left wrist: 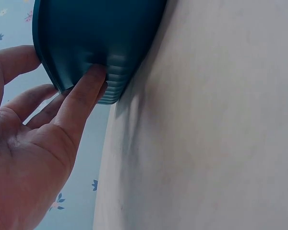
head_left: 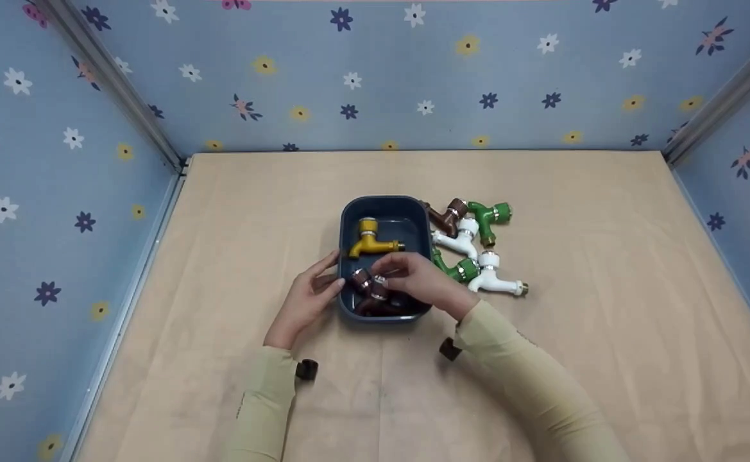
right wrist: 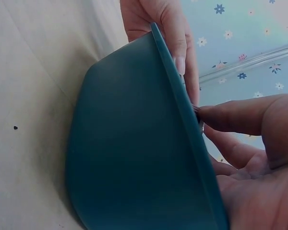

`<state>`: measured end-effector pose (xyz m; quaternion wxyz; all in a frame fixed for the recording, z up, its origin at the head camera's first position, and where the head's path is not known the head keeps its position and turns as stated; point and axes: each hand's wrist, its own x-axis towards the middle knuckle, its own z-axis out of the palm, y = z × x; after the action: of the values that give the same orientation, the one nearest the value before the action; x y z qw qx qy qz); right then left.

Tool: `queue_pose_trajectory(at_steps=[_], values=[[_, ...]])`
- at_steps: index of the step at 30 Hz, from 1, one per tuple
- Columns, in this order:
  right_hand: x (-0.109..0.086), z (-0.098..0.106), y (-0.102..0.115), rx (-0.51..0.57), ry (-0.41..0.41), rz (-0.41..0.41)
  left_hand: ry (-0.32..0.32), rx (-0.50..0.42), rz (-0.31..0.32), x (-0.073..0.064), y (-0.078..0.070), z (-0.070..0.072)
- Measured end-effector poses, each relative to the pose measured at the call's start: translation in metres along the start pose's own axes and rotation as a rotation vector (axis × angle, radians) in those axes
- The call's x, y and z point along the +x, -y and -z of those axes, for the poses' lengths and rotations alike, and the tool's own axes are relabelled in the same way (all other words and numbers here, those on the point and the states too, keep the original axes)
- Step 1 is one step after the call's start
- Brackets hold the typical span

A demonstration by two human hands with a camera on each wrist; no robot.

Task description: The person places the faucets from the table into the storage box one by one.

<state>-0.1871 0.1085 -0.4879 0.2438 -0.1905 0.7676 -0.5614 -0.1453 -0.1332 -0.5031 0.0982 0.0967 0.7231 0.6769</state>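
Observation:
A dark blue-green plastic tub (head_left: 384,319) stands on the table. Inside it, a yellow tap (head_left: 367,244) lies toward the back, with two dark maroon taps (head_left: 375,301) at the front. My left hand (head_left: 307,298) grips the tub's left side; in the left wrist view, fingers (left wrist: 84,91) lie against its outer wall and rim. Reaching over the right rim, my right hand (head_left: 416,279) pinches the knob of one maroon tap between thumb and fingers. The right wrist view shows only a sliver of that knob (right wrist: 197,113) above the rim; the wall hides the rest.
Right of the tub lies a loose cluster: a brown tap (head_left: 450,217), green taps (head_left: 491,218) and white taps (head_left: 493,282). Some touch or sit close to the tub's right wall. Blue flowered panels (head_left: 387,77) enclose the table (head_left: 605,269) at the back and sides.

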Motion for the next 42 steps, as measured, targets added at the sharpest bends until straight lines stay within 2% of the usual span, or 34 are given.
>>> queue_pose_trajectory(at_steps=[4,10,14,17,22,30,42], values=[[0.001,0.001,0.000,0.006,-0.011,0.003,0.008,-0.027,-0.002,0.001,0.001,0.000],[0.001,0.002,-0.002,0.035,-0.030,-0.018,0.008,-0.012,-0.003,0.002,0.002,0.000],[0.000,0.001,0.001,0.156,-0.064,-0.096,0.006,-0.004,-0.002,0.002,0.002,0.000],[-0.001,0.000,0.004,0.292,-0.077,-0.146,0.002,0.004,0.008,0.001,0.002,0.000],[-0.002,0.002,0.006,0.371,-0.085,-0.178,0.001,0.003,0.019,0.001,0.002,-0.001],[-0.005,0.003,0.008,0.381,-0.076,-0.154,0.002,0.010,-0.001,0.001,0.001,-0.001],[-0.014,0.008,0.011,0.439,-0.082,-0.119,-0.003,0.030,0.002,0.000,0.001,0.000]])
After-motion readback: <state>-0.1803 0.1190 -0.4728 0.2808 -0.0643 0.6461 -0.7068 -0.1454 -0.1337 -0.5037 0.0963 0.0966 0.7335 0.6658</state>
